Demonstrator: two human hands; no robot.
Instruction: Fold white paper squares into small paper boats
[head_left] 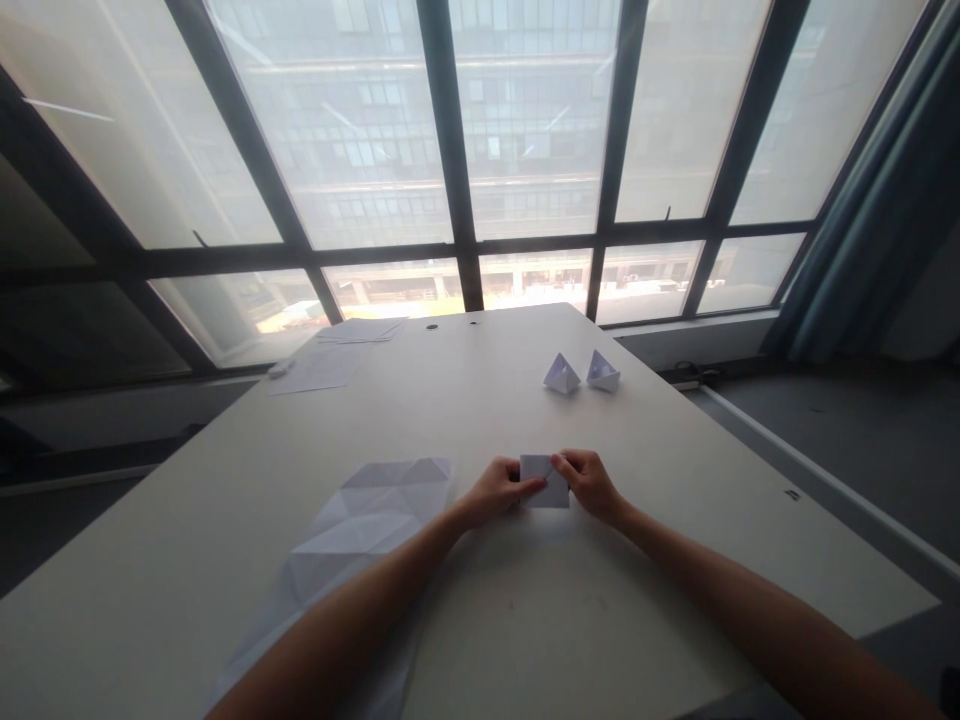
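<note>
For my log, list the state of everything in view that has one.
Left hand: gripping the folded paper
Right hand: gripping it too
Folded paper: squarish, held
Creased paper: opened out
Two paper shapes: folded, standing
Far-left papers: lying flat
Curtain: gathered aside
Windows: apparently shut

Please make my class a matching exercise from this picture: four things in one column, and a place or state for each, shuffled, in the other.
Things
1. small paper square
2. pointed paper shapes
3. creased sheet
4. curtain

Places and states
A. spread out, partly hidden behind the left forearm
B. bluish, hanging at the right of the windows
C. held by the left hand and the right hand
D. two side by side on the table, beyond the hands

Pairs: 1-C, 2-D, 3-A, 4-B
</note>
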